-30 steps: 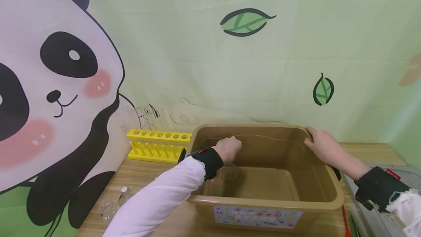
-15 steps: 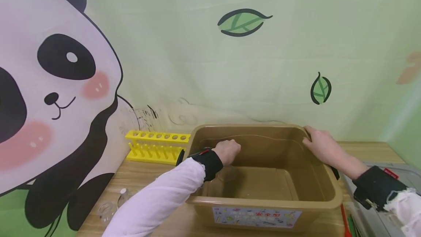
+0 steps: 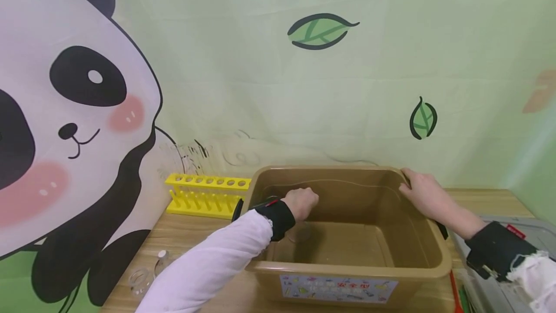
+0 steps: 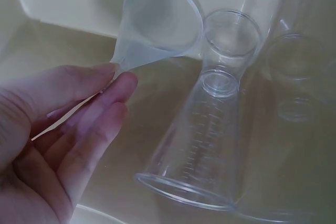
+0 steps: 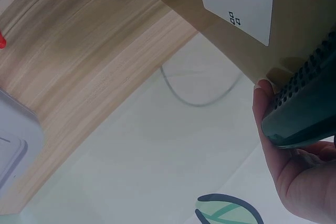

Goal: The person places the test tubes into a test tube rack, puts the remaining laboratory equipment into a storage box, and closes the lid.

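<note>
Inside the brown plastic bin, my left hand reaches down near its left side. In the left wrist view, the thumb and fingers pinch the narrow stem of a translucent funnel, its wide mouth facing the camera. Beside the funnel, a clear conical measuring cup with graduation marks is in the bin. My right hand grips the bin's back right corner, thumb over the rim. From the right wrist, the fingers show around the bin's dark handle.
A yellow test tube rack stands left of the bin. Clear glassware and a small bottle with a white stopper are at front left. A grey lid lies on the right, next to a red-handled item. Behind hangs a printed curtain.
My left hand has dipped slightly lower in the bin. The right hand keeps its grip on the corner, and the head view has shifted a little.
</note>
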Demonstrator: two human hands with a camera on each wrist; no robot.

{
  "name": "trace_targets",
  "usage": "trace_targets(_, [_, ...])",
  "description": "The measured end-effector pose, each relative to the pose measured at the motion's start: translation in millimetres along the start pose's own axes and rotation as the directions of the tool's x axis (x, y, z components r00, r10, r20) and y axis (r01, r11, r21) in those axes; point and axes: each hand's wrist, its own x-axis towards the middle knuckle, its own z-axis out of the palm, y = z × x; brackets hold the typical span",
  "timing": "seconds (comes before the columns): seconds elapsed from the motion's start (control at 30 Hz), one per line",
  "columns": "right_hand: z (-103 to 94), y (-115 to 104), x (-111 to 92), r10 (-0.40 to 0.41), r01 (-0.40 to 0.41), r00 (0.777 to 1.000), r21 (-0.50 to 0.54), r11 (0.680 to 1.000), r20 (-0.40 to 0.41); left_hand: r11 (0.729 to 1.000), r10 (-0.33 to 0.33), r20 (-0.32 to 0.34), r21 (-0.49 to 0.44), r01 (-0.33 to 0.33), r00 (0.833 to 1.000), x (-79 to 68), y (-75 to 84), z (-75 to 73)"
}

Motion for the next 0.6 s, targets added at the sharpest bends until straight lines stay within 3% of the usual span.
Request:
trace_targets(0.3, [-0.2, 2.6, -2.6, 0.022, -0.022, 1.0, -0.004, 1.0, 0.005, 1.0, 0.013, -0.006, 0.025, -0.013, 1.0, 1.3, 4.4, 1.2])
trace_targets(0.6, [-1.3, 1.8, -0.5, 0.015, -0.015, 1.0, -0.006, 1.0, 0.001, 0.999, -0.011, 0.029, 0.032, 0.01, 1.0, 3.4, 4.2, 3.0])
